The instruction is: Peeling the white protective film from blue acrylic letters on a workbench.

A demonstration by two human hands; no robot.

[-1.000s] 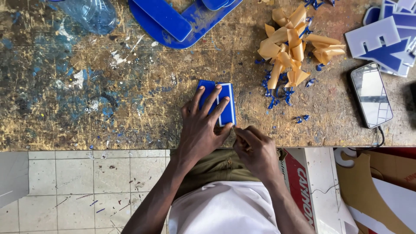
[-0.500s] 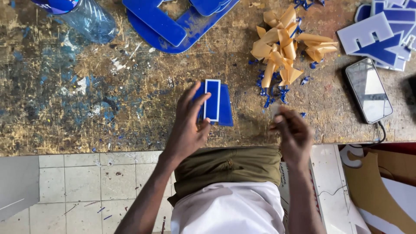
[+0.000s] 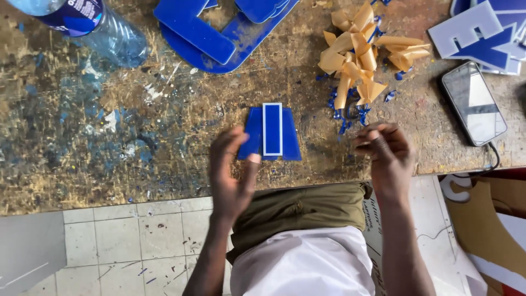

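Blue plastic pieces (image 3: 269, 133) lie on the scratched workbench (image 3: 109, 148) near its front edge, a white-bordered blue strip (image 3: 272, 129) set upright on top of them. Left hand (image 3: 233, 172) is blurred, fingers loosely spread and holding nothing, its fingertips overlapping the lower left corner of the pieces; whether they press it is hard to tell. Right hand (image 3: 383, 151) hovers to the right, fingers curled inward; anything pinched there is too small to make out. Behind that hand lie curled tan backing strips (image 3: 359, 52) with blue shavings (image 3: 345, 112). A phone (image 3: 474, 104) with a cable lies further right. Large blue cut shapes (image 3: 213, 33), a plastic bottle (image 3: 82, 24) and blue-and-white letters (image 3: 482, 35) are cut off by the top edge.
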